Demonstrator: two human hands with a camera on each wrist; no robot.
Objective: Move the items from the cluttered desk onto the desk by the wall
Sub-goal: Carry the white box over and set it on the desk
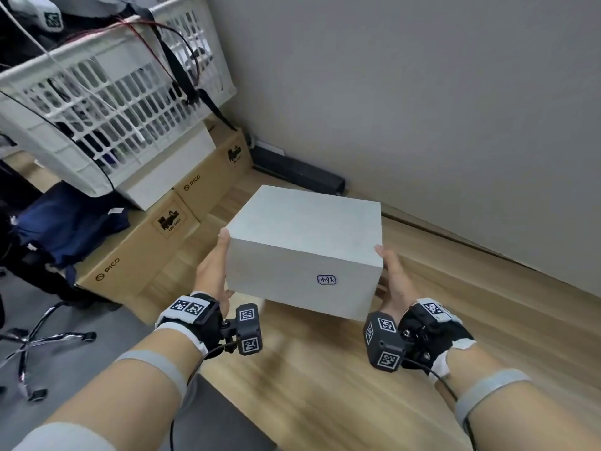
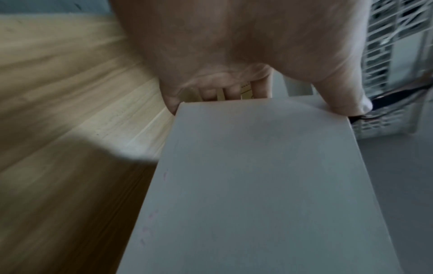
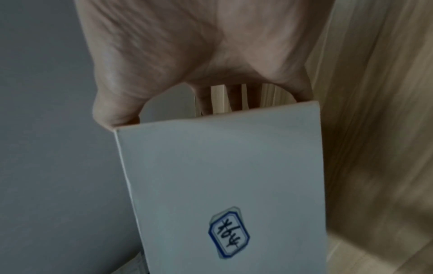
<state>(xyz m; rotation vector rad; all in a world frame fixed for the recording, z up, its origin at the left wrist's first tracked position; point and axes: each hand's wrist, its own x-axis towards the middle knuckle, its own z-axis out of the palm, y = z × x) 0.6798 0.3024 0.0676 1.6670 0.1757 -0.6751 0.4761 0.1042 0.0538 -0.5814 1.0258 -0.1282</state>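
A plain white box (image 1: 304, 249) with a small blue-edged label (image 1: 326, 279) on its near face hangs just above the wooden desk (image 1: 325, 369) by the grey wall. My left hand (image 1: 213, 271) grips its left end, thumb on the top edge and fingers underneath. My right hand (image 1: 395, 281) grips the right end the same way. In the left wrist view the box (image 2: 257, 185) fills the frame below the left hand (image 2: 234, 55), whose thumb (image 2: 346, 100) lies on its edge. The right wrist view shows the box (image 3: 222, 185), its label (image 3: 228, 232) and the right hand (image 3: 199, 55).
Left of the box, brown PICO cartons (image 1: 143, 252) lie on the desk with a white basket (image 1: 107, 102) of cables on top. A black bar (image 1: 299, 172) lies along the wall. A blue cloth (image 1: 65, 219) and an office chair base (image 1: 35, 340) are at far left.
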